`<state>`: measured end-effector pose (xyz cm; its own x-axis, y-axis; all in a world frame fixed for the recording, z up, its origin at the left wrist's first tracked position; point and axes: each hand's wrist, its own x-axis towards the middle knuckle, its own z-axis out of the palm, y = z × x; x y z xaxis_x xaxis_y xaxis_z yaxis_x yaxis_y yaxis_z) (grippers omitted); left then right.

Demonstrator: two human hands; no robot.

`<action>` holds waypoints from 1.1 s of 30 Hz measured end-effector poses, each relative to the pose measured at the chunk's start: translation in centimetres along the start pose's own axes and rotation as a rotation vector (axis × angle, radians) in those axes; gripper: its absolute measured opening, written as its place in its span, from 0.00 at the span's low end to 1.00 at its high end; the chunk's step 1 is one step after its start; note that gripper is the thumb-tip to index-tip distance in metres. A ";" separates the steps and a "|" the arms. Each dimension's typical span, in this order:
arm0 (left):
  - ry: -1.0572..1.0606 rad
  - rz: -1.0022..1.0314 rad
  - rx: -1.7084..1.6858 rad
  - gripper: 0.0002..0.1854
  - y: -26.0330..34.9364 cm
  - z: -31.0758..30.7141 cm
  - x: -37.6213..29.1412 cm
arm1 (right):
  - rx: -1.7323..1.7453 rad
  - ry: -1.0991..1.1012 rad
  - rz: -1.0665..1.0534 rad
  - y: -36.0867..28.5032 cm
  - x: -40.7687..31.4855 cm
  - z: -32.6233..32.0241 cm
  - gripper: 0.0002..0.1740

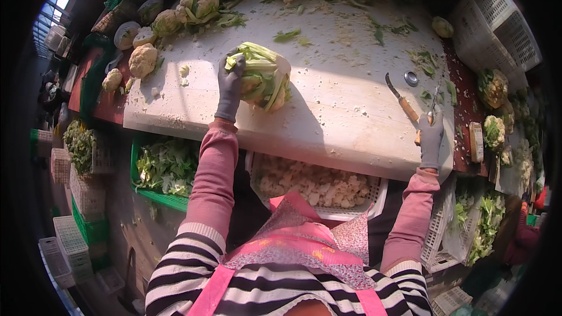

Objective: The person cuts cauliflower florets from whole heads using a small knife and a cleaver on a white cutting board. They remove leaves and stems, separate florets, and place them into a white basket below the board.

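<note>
My left hand (231, 81), in a grey glove, grips a cauliflower head (265, 79) wrapped in green leaves. The head lies tilted on its side just over the white board (333, 127), its pale cut stem end facing right. At the board's right end, my gloved right hand (430, 138) is closed on the handle of a knife whose narrow blade (437, 90) points away from me. Close to its left lies a curved knife (400, 96) with a wooden handle, its lower end partly hidden by my fingers. A small round metal object (411, 78) sits beyond them.
Several cauliflowers (197, 6) line the board's far and left edges. Below the near edge are a white crate of cauliflower florets (316, 182) and a green crate of leaves (164, 169). White crates (496, 30) stand at the far right. Leaf scraps (287, 35) litter the board.
</note>
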<state>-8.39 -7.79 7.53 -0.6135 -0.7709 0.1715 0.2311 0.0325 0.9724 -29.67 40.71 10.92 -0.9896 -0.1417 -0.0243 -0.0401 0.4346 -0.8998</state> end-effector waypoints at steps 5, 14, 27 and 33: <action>0.060 0.078 0.108 0.24 -0.2 1.2 0.3 | 0.558 -0.452 0.022 -7.4 -8.1 11.7 0.13; 0.114 0.051 0.380 0.34 1.0 3.1 -0.1 | -0.018 -0.418 -0.437 -13.6 -12.2 22.6 0.25; -0.162 0.101 0.208 0.38 1.1 -2.2 0.3 | 0.464 -0.866 0.260 -10.0 -4.1 22.1 0.12; -0.049 -0.103 -0.040 0.24 1.7 -5.8 -0.3 | 0.509 -0.651 0.229 -10.5 -4.1 19.6 0.11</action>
<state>-3.44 -11.24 8.18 -0.6714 -0.7368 0.0799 0.1949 -0.0714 0.9782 -22.52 19.28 11.88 -0.6834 -0.6490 -0.3344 0.3719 0.0847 -0.9244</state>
